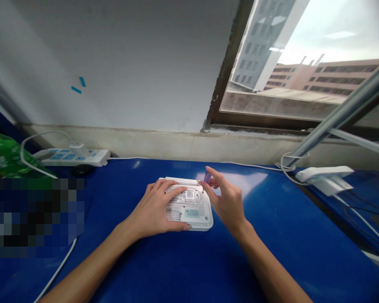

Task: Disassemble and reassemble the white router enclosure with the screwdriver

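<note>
A white router-like box (205, 214) lies on the blue table with its vented, labelled underside up. My left hand (154, 210) grips it from the left, fingers over the top face and thumb along the near edge. Beside the box's far right corner, my right hand (229, 200) pinches a small purple piece (206, 176) between thumb and fingers. The piece stands roughly upright; its lower end is hidden by the thumb, so I cannot tell whether it touches the box.
The blue table (287, 227) runs back to the wall. A white power strip (97, 157) with a plug and a green bottle (9, 153) are at the left. White adapters (328, 179) and cables lie at the right by a metal pole (322, 122). A blurred patch covers the left edge.
</note>
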Motion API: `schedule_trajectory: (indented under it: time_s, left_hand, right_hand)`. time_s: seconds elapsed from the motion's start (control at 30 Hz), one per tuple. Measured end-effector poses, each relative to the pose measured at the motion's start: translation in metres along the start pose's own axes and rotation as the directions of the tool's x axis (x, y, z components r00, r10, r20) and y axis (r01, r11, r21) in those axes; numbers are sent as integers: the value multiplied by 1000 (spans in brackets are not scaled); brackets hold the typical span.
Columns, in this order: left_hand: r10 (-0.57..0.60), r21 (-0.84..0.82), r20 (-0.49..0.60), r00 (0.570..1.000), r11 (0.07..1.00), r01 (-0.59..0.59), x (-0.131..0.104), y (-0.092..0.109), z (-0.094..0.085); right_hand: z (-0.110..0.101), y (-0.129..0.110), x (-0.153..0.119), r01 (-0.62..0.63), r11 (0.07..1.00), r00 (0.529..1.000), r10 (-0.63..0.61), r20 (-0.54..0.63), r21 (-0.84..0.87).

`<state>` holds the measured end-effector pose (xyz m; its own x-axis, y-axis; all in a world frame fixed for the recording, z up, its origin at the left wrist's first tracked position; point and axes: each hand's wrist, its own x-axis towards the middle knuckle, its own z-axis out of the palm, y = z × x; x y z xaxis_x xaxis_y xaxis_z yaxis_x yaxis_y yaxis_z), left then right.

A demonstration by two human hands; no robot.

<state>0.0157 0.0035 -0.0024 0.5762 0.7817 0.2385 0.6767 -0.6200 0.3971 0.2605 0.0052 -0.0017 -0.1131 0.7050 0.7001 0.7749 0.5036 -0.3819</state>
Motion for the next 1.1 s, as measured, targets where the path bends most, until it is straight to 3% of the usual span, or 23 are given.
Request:
schedule_trajectory:
  time_s: [0.3,0.5,0.67,0.8,0.97,1.1]
  left_hand:
    - [5,9,16,1000,1000,-5,1,-1,0]
    - [-8,20,31,999,1000,8,0,-1,-1]
    - [-17,20,37,999,1000,16,0,-2,0]
    - [-20,17,37,999,1000,19,0,-2,1]
    - [-26,24,49,998,999,24,0,-2,0]
    - [-25,23,49,998,999,24,0,-2,0]
  right_hand:
    - [-11,-2,8,-43,982,973,-1,232,184]
    - [-1,1,1,31,996,998,-36,56,81]
    - [0,-1,3,4,994,1000,-4,-1,109]
    - [-3,1,6,-13,983,999,6,38,186]
    - [-4,5,4,-25,957,980,-33,194,287]
    - [1,2,0,-19,970,987,-21,160,243]
